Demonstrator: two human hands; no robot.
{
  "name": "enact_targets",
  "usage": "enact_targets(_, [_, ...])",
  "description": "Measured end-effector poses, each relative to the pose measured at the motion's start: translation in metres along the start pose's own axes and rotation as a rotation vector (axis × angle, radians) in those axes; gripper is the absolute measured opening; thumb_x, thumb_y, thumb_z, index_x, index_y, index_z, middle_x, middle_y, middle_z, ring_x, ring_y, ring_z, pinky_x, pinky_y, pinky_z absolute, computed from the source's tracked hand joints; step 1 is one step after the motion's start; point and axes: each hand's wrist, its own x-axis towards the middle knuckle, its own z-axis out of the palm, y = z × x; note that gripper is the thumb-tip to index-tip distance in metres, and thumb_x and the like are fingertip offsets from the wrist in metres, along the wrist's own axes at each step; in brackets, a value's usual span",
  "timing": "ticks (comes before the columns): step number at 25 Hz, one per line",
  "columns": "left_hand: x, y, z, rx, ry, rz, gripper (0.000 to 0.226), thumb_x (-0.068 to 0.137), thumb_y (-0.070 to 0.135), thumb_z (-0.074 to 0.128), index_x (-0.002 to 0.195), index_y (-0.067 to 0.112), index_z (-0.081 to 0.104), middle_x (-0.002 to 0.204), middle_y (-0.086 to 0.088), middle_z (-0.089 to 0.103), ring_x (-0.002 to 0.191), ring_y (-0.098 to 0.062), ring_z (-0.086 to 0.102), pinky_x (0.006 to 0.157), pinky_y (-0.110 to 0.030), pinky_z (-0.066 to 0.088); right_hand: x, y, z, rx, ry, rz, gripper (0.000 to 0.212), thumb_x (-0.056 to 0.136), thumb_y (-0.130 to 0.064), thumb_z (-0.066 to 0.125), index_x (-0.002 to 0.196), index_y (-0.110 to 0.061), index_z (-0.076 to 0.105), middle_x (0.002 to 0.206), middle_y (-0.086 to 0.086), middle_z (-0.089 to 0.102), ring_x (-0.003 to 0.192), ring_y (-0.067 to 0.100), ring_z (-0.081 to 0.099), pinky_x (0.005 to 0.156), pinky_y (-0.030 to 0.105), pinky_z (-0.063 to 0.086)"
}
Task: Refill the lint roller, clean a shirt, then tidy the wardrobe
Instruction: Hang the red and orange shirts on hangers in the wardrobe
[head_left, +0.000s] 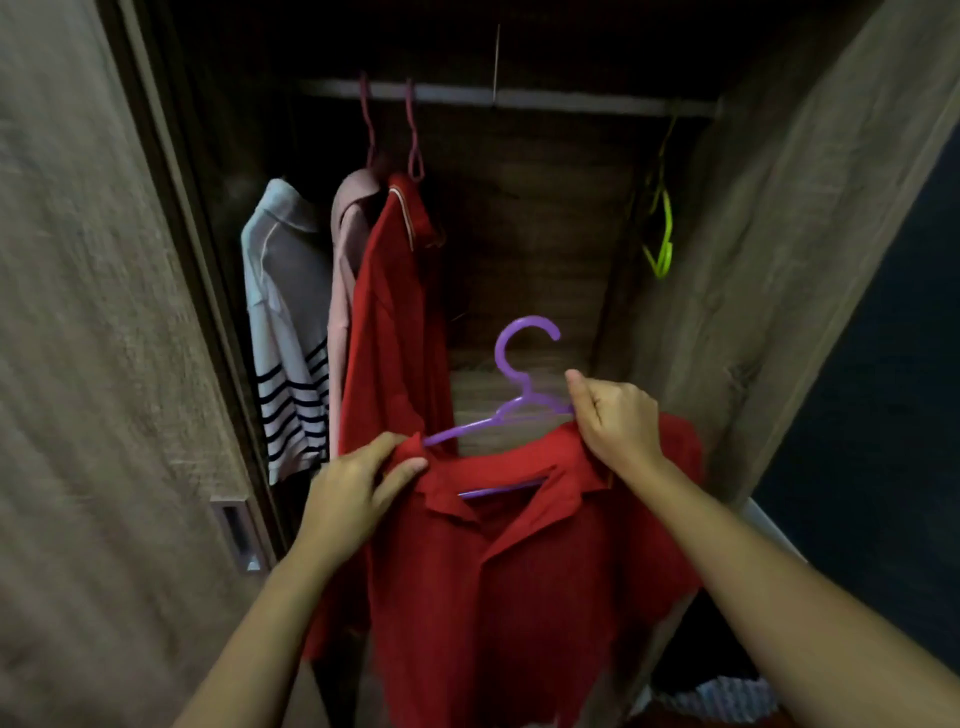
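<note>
A red collared shirt (498, 582) hangs in front of me on a purple plastic hanger (514, 384), inside the open wardrobe. My left hand (358, 483) pinches the shirt's left shoulder where the hanger's arm pokes out. My right hand (613, 421) grips the shirt's right shoulder together with the hanger's right arm. The hanger's hook points up, well below the rail (509, 98), and hangs on nothing.
Three shirts hang at the rail's left: a white one with dark stripes (285, 322), a pink one (345, 249) and another red one (395, 312). An empty green hanger (662, 234) hangs at the right. Wooden walls flank the opening; striped cloth (727, 696) lies low right.
</note>
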Motion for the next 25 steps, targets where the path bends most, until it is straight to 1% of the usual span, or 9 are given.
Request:
enact_targets(5, [0.025, 0.012, -0.024, -0.009, 0.121, -0.017, 0.055, 0.073, 0.067, 0.042, 0.097, 0.027, 0.07, 0.05, 0.012, 0.048, 0.058, -0.021, 0.06, 0.054, -0.03, 0.04, 0.021, 0.011, -0.014, -0.117, -0.067, -0.014, 0.068, 0.086, -0.055, 0.017, 0.103, -0.016, 0.07, 0.101, 0.015, 0.072, 0.093, 0.038, 0.066, 0.07, 0.039, 0.05])
enact_targets(7, [0.035, 0.019, -0.032, 0.001, 0.119, -0.052, 0.059, 0.071, 0.07, 0.041, 0.1, 0.028, 0.071, 0.055, 0.007, 0.056, 0.064, -0.025, 0.064, 0.058, -0.033, 0.046, 0.031, 0.017, -0.017, -0.121, -0.13, 0.085, 0.067, 0.086, -0.056, 0.014, 0.104, -0.016, 0.064, 0.1, 0.019, 0.07, 0.096, 0.04, 0.063, 0.076, 0.043, 0.047])
enact_targets(10, [0.044, 0.03, -0.039, 0.084, 0.157, -0.115, 0.057, 0.072, 0.071, 0.044, 0.102, 0.03, 0.07, 0.067, -0.002, 0.068, 0.077, -0.032, 0.067, 0.063, -0.037, 0.049, 0.036, 0.002, -0.018, -0.032, 0.003, 0.128, 0.055, 0.087, -0.051, 0.019, 0.103, -0.013, 0.057, 0.101, 0.013, 0.065, 0.098, 0.034, 0.058, 0.085, 0.043, 0.041])
enact_targets(12, [0.047, 0.041, -0.038, 0.182, 0.214, -0.153, 0.046, 0.08, 0.065, 0.051, 0.103, 0.03, 0.069, 0.076, -0.007, 0.072, 0.082, -0.035, 0.067, 0.063, -0.037, 0.048, 0.034, -0.034, -0.01, 0.248, 0.006, 0.151, 0.039, 0.093, -0.039, 0.033, 0.105, -0.008, 0.055, 0.095, 0.007, 0.063, 0.089, 0.025, 0.058, 0.079, 0.036, 0.04])
enact_targets(16, [0.056, 0.084, -0.03, 0.336, 0.231, -0.193, 0.037, 0.088, 0.055, 0.048, 0.105, 0.026, 0.064, 0.093, -0.012, 0.072, 0.089, -0.037, 0.066, 0.066, -0.038, 0.048, 0.04, -0.102, 0.003, 1.05, -0.349, 0.578, 0.037, 0.099, -0.027, 0.036, 0.133, -0.012, 0.036, 0.107, 0.007, 0.06, 0.076, 0.008, 0.058, 0.076, 0.024, 0.047])
enact_targets(18, [0.064, 0.104, -0.026, 0.397, 0.158, -0.175, 0.039, 0.091, 0.055, 0.041, 0.108, 0.025, 0.058, 0.101, -0.008, 0.07, 0.095, -0.035, 0.065, 0.07, -0.038, 0.048, 0.057, -0.107, 0.003, 1.295, -0.287, 0.689, 0.022, 0.099, -0.019, 0.039, 0.121, -0.023, 0.039, 0.098, 0.004, 0.058, 0.075, 0.004, 0.055, 0.074, 0.017, 0.043])
enact_targets(20, [0.075, 0.116, -0.032, 0.316, 0.111, -0.147, 0.042, 0.093, 0.054, 0.038, 0.115, 0.025, 0.057, 0.109, -0.008, 0.069, 0.101, -0.036, 0.062, 0.078, -0.04, 0.048, 0.076, -0.103, -0.003, 1.374, -0.214, 0.73, 0.015, 0.097, -0.017, 0.045, 0.111, -0.02, 0.046, 0.087, 0.001, 0.056, 0.079, 0.006, 0.056, 0.076, 0.018, 0.043])
enact_targets(23, [0.12, 0.109, -0.057, 0.121, 0.298, -0.062, 0.036, 0.095, 0.036, 0.047, 0.116, 0.011, 0.061, 0.109, -0.018, 0.067, 0.102, -0.04, 0.06, 0.084, -0.043, 0.046, 0.099, -0.095, -0.012, 1.247, -0.203, 0.653, 0.045, 0.09, -0.026, 0.057, 0.128, -0.007, 0.044, 0.09, -0.001, 0.06, 0.094, 0.014, 0.06, 0.076, 0.02, 0.044])
enact_targets(25, [0.167, 0.088, -0.069, 0.222, 0.378, 0.011, 0.03, 0.09, 0.022, 0.056, 0.111, 0.001, 0.061, 0.1, -0.024, 0.065, 0.094, -0.042, 0.059, 0.08, -0.044, 0.045, 0.114, -0.095, -0.017, 1.13, -0.217, 0.601, 0.059, 0.079, -0.03, 0.07, 0.127, -0.005, 0.045, 0.106, 0.003, 0.062, 0.106, 0.017, 0.059, 0.083, 0.022, 0.043])
